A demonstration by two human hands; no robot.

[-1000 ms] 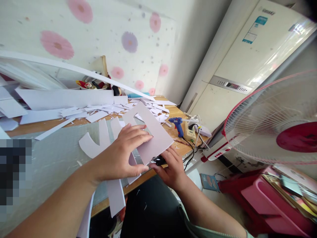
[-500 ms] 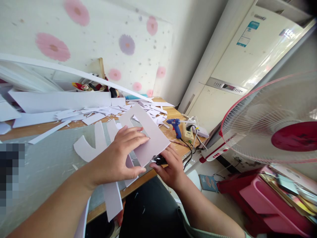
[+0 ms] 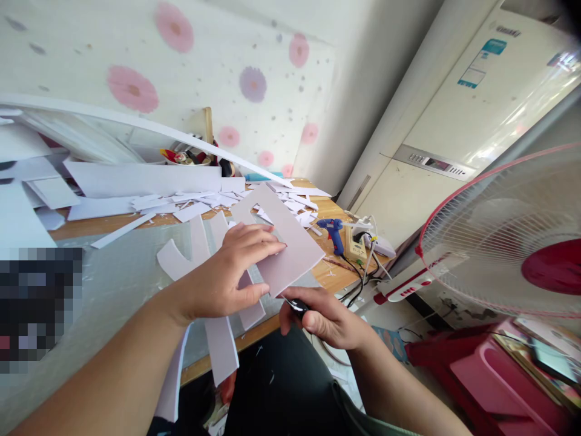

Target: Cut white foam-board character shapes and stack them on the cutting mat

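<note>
My left hand [image 3: 247,266] lies flat across a white foam board piece [image 3: 295,251] with a cut-out opening, its fingers stretched and the thumb near the board's lower edge. In my right hand [image 3: 324,318] is a black-handled knife [image 3: 299,307]. Its thin blade points up-left and meets the board's near corner, though I cannot tell whether it is in the material. Under and left of my left hand lies a cut white board shape [image 3: 175,259] with a curved end. One white strip [image 3: 221,351] hangs over the table's front edge.
White offcuts [image 3: 204,203] litter the back of the table. A blue glue gun [image 3: 334,235] stands by a power strip [image 3: 355,245] with loose cables at right. Beyond are a fan [image 3: 508,242] and a pink plastic drawer unit [image 3: 494,381]. A grey mat [image 3: 122,290] covers the left side.
My right hand has drawn back from the board's right edge and turned, bringing the knife blade to the near corner. My left hand stays on the board. The view has shifted left.
</note>
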